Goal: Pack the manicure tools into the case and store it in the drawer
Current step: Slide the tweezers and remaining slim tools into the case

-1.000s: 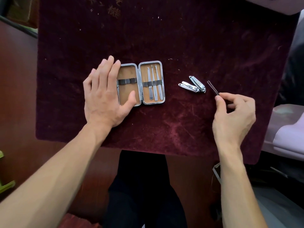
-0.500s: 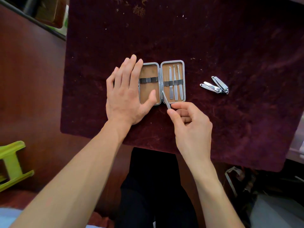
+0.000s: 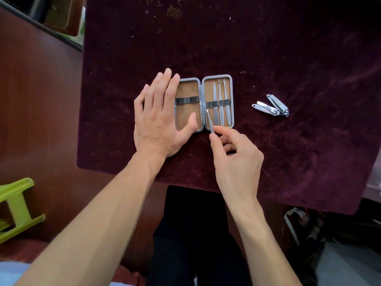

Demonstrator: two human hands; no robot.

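Observation:
An open manicure case (image 3: 202, 100) with tan lining and a metal rim lies flat on the dark red velvet cloth (image 3: 268, 58). Three slim steel tools (image 3: 221, 104) sit under the elastic band in its right half. My left hand (image 3: 160, 116) lies flat over the case's left half, thumb on the lining. My right hand (image 3: 235, 157) pinches a thin metal tool (image 3: 209, 120) whose tip points into the right half, just below the band. Two nail clippers (image 3: 272, 106) lie on the cloth to the right.
The cloth covers a dark wooden table (image 3: 41, 100). A green plastic stool (image 3: 16, 207) stands at lower left. My dark-trousered lap (image 3: 195, 234) is below the table edge, and clutter lies on the floor at lower right.
My right hand carried the thin tool from beside the clippers leftward to the case, and its tip is now inside the right half. The left hand stayed on the case.

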